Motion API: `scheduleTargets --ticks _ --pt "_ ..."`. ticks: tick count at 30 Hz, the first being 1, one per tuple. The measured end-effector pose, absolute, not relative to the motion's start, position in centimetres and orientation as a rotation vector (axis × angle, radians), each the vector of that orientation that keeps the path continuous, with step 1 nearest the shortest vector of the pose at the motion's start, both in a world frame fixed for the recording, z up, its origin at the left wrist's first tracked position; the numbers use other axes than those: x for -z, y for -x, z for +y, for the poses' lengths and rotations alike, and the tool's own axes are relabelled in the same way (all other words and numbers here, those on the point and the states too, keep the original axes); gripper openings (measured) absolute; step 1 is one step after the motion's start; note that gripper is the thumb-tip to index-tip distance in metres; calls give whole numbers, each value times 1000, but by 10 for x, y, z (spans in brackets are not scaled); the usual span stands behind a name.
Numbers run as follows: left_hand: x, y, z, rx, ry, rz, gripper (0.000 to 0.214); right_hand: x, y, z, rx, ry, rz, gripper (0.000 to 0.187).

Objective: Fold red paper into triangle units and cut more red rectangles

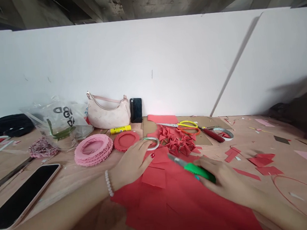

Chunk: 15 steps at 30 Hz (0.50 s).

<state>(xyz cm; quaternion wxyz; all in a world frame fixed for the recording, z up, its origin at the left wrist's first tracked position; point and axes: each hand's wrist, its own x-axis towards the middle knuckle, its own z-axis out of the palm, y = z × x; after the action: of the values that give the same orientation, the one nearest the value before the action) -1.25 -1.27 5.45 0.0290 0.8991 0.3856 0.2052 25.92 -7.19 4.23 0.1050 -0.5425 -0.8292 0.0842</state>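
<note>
My left hand [132, 162] lies flat on a large red paper sheet [176, 201], fingers stretched out and pressing on it near a small roll of tape [151, 142]. My right hand [225, 180] is closed around a green utility knife [193, 168], whose blade tip points up-left over the red paper. A smaller red paper square [154, 176] lies on the sheet between the two hands. A pearl bracelet [109, 183] is on my left wrist.
A pile of folded red paper pieces [178, 142], pink paper rings [94, 149], a red disc [125, 140], a glue stick [120, 129], yellow scissors [187, 124], a phone [23, 196], a handbag [107, 111] and a plastic bag [60, 122] lie around. Red scraps [262, 161] are scattered right.
</note>
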Motion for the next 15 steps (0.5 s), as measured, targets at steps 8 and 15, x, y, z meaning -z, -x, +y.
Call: scheduleTargets --ticks 8,15 --pt "-14 12 -44 -232 -2705 1094 51 -36 -236 -100 -473 1262 -2709 20" --pt "-7 12 -48 25 -2736 881 64 -24 -241 -98 -249 1360 -2662 21"
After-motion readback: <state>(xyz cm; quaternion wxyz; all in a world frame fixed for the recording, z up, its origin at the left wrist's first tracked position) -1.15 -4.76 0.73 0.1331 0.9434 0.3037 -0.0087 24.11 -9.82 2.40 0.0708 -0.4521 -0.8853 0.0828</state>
